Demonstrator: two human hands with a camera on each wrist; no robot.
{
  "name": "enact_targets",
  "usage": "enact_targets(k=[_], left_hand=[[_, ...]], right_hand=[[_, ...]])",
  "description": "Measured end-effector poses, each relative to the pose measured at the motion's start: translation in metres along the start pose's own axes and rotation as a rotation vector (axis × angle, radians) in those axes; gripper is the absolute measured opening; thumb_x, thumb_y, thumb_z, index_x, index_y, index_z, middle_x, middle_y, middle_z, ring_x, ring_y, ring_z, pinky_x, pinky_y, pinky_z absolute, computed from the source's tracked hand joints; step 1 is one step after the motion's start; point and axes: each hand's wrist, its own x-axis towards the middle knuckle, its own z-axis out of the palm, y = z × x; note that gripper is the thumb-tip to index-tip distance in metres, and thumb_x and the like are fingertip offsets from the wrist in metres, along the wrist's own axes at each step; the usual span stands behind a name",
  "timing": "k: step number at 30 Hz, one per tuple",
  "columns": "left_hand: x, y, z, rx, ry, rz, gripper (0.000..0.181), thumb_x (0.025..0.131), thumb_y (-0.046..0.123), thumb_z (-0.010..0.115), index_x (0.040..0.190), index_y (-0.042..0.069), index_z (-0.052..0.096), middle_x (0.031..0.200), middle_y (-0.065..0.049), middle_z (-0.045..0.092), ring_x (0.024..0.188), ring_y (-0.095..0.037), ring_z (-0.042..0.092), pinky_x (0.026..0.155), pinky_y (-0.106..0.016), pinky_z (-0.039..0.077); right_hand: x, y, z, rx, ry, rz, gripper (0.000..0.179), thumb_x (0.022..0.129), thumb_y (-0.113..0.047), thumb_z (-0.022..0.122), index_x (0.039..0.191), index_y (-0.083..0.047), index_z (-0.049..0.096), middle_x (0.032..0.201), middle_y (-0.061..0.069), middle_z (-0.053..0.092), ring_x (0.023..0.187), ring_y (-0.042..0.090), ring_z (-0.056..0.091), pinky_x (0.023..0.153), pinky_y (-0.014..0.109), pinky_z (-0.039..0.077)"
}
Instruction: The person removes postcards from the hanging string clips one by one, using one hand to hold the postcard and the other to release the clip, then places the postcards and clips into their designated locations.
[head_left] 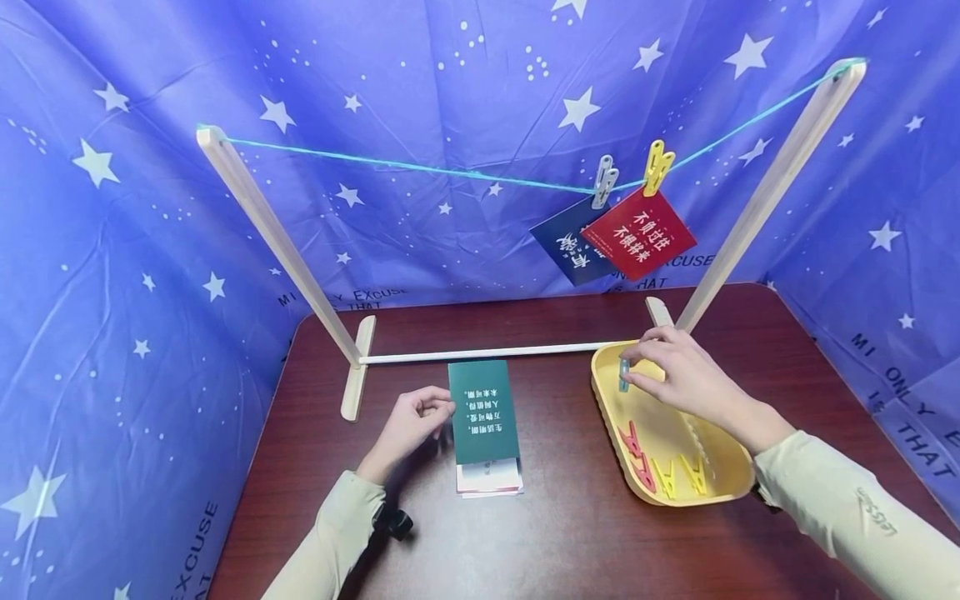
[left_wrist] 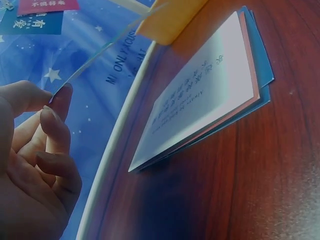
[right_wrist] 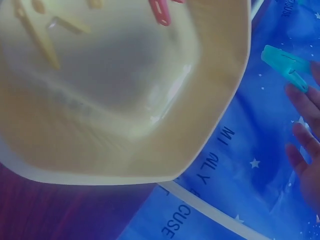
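Green card above the stack, pinched at its 9 o'clock edge by the left hand; towards 3 o'clock, the right hand pinches a teal clothespin over the basket. Seemingly gathering; next likely calls for raising both to the cord at 12 o'clock.

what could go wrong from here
The left hand pinches the thin rectangular green card by one edge; it could slip. The right hand pinches the small teal plastic clothespin; it might drop into or beside the yellow plastic tray. The turquoise string sags, so the overlapping red card and navy card could slide.
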Motion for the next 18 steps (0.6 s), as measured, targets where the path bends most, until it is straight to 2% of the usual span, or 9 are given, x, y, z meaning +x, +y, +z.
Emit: enact_targets(k=[11,18], left_hand=[[-0.001,-0.008,-0.001,0.008,-0.026,-0.031,0.022,0.098,-0.002,0.064,0.113,-0.017,0.064,0.087,-0.019,0.073,0.051,-0.007,0.052,0.049,-0.020,0.040],[-0.002,-0.014,0.000,0.030,-0.052,-0.037,0.020,0.097,-0.001,0.064,0.111,-0.016,0.064,0.084,-0.030,0.069,0.051,-0.011,0.054,0.048,-0.025,0.043]], right_hand=[[-0.009,0.002,0.008,0.001,-0.015,-0.004,0.023,0.077,-0.016,0.091,0.097,-0.016,0.078,0.094,-0.002,0.072,0.101,0.026,0.060,0.084,0.050,0.048],[-0.016,0.006,0.015,-0.025,0.008,-0.047,0.025,0.073,-0.016,0.092,0.093,-0.018,0.077,0.090,-0.004,0.070,0.095,0.024,0.059,0.080,0.046,0.047]])
